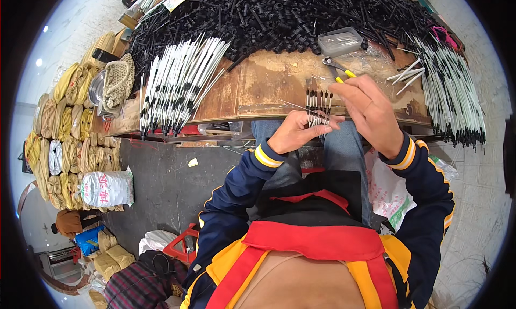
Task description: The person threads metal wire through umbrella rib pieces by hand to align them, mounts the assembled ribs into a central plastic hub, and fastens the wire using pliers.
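Red-and-black apron (pixel 317 239) fills the near view at five o'clock, and beyond it, at twelve, runs the wooden table (pixel 274 72). Across its back sprawls the heap (pixel 279 18) of black parts; nudge that, and loose pieces could roll down into the working space. White sticks next: one bunch (pixel 183 83) between ten and eleven, a second stack (pixel 451 94) between two and three, both poking past the near edge, so a brushing sleeve could send some floorward.

Now the right hand (pixel 368 107), at two o'clock, fingers curled in close; whether the tips pinch anything, I can't tell. Just beside it, the left hand (pixel 303 130) is clamped, thumb against fingers, on a row of rods (pixel 318 107), black and white, at its one o'clock, by the table edge and above the lap. That's the danger spot: one slack thumb and the row could fan out and drop. Clear box (pixel 339 41) and yellow-handled pliers (pixel 348 72) sit at the right hand's eleven; a careless knuckle could knock the pliers. Smallest of all, a thin wire (pixel 293 104) sticks out toward ten, and it could snag or prick a finger.
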### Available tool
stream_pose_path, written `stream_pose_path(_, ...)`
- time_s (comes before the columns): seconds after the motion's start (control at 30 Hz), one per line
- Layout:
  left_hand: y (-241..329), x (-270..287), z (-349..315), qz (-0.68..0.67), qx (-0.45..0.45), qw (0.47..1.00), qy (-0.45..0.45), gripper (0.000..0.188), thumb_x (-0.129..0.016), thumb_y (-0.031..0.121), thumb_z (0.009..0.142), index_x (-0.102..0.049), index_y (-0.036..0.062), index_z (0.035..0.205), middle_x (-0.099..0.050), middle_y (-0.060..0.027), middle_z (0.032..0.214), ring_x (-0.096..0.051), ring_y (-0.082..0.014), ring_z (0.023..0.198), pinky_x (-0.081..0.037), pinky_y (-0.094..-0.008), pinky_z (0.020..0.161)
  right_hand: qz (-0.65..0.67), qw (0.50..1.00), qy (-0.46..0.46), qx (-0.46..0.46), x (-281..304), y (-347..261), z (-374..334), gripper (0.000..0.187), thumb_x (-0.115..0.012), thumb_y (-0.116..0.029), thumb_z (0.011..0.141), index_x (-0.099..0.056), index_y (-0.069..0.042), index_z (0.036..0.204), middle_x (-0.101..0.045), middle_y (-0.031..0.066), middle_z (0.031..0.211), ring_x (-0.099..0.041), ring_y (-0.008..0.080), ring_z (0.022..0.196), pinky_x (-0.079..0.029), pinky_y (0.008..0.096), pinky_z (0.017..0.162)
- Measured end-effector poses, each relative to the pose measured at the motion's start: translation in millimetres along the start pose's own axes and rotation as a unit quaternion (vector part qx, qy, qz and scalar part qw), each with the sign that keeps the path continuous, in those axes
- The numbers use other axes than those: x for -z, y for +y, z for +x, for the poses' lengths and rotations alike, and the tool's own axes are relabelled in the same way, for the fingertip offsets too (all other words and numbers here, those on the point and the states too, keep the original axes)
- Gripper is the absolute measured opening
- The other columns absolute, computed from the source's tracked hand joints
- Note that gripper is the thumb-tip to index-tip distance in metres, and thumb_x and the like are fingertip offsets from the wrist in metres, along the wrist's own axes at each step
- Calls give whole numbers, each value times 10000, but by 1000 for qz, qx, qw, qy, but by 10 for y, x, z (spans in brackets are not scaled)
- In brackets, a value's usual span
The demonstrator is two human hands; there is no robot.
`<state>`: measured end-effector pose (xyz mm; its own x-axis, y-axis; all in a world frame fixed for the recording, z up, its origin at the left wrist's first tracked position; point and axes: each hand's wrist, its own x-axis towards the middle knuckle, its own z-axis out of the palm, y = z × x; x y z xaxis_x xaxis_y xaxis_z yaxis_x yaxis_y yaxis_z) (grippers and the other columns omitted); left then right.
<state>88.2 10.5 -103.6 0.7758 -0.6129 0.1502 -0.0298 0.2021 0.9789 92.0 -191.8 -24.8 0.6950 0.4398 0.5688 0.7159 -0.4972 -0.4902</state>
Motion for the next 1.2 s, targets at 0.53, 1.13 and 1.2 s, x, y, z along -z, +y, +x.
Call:
stream_pose_path(0.53,-2,5,17,130,-20,991,-4,131,-606,15,921,-669,-22,1029,-686,-104,1068,-626,-181,1048,-492,-319,895,-79,993,22,81,-26,-44,-4,410,-621,41,702,-627,-13,1108,-561,120,928,-579,296,856,-499,358,737)
stream_pose_path(1.13,-33,-9,31,20,-6,1000,-4,108,-608,18,920,-671,-20,999,-687,-119,1063,-610,-245,1135,-481,-341,924,-43,998,17,45,-1,-25,-4,354,-608,40,747,-643,-24,1094,-556,120,943,-592,275,810,-500,344,705)
stream_pose_path(1.2,-46,9,29,-4,-8,1000,-10,110,-608,18,919,-668,-19,1003,-684,-127,1072,-606,-250,1142,-476,-349,939,-27,999,14,32,-7,-17,-5,347,-600,41,753,-644,-27,1090,-559,121,943,-594,277,811,-499,341,704)
